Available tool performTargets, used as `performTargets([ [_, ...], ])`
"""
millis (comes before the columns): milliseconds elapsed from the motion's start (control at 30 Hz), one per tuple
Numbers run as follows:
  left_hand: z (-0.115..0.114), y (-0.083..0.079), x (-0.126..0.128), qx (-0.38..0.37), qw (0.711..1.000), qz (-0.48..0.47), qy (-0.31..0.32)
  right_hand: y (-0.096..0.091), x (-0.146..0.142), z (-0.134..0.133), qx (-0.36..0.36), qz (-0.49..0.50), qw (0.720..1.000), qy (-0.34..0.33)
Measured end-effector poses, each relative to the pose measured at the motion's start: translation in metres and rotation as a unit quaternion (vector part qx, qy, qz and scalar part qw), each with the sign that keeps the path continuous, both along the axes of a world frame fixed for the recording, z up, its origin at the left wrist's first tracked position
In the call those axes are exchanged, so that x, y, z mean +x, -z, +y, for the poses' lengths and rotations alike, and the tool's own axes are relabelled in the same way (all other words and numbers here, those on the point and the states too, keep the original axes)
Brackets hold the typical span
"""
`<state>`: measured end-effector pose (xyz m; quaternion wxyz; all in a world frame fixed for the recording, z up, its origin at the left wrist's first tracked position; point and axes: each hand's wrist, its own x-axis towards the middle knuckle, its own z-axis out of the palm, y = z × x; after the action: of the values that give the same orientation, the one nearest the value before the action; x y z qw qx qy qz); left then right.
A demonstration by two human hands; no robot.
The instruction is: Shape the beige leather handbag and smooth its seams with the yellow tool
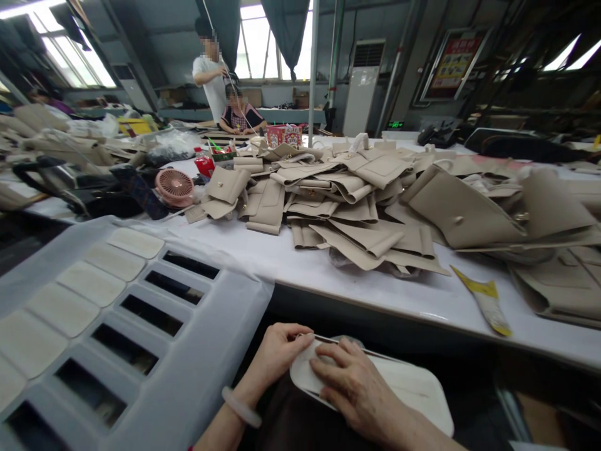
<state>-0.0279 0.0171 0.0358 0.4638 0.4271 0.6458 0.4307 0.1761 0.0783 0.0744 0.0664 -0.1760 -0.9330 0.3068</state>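
Low in the head view, below the table edge, both my hands work on a white rounded oblong piece (408, 391) that lies across my lap. My left hand (278, 354), with a pale bangle on its wrist, pinches the piece's left end with curled fingers. My right hand (354, 385) lies on top of the piece, fingers bent and pressing down on it. A thin dark edge or strip runs along the piece's far side.
A white table (300, 266) carries a big heap of beige bag parts (357, 207), a pink fan (174, 186), a yellow wrapper (488, 304). A grey slotted rack (107, 326) with beige oval pieces stands at left. Two people work at the far tables.
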Motion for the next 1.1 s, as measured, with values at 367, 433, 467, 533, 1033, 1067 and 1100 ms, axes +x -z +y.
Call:
performTargets([
  [367, 0.017, -0.010, 0.009, 0.003, 0.999, 0.014, -0.029, 0.003, 0.001, 0.000, -0.008, 0.000, 1.000, -0.002],
  [433, 0.011, -0.004, 0.004, -0.007, 0.999, -0.045, 0.001, 0.003, 0.000, 0.001, -0.022, 0.005, 1.000, 0.007],
  [467, 0.006, 0.001, 0.001, -0.013, 0.997, -0.079, 0.010, 0.004, -0.001, 0.002, -0.029, 0.006, 1.000, 0.010],
  [533, -0.008, 0.015, -0.002, -0.027, 0.986, -0.164, -0.009, 0.005, -0.002, 0.002, -0.039, 0.006, 0.999, 0.014],
  [1033, -0.045, 0.051, 0.017, -0.010, 0.867, -0.491, -0.085, 0.001, -0.005, 0.001, -0.022, 0.012, 1.000, 0.005],
  [1067, -0.045, 0.050, 0.016, -0.014, 0.868, -0.490, -0.082, 0.001, -0.006, 0.001, -0.024, 0.013, 1.000, 0.010],
  [1100, -0.046, 0.050, 0.015, -0.021, 0.869, -0.488, -0.079, 0.002, -0.006, 0.001, -0.028, 0.013, 0.999, 0.014],
])
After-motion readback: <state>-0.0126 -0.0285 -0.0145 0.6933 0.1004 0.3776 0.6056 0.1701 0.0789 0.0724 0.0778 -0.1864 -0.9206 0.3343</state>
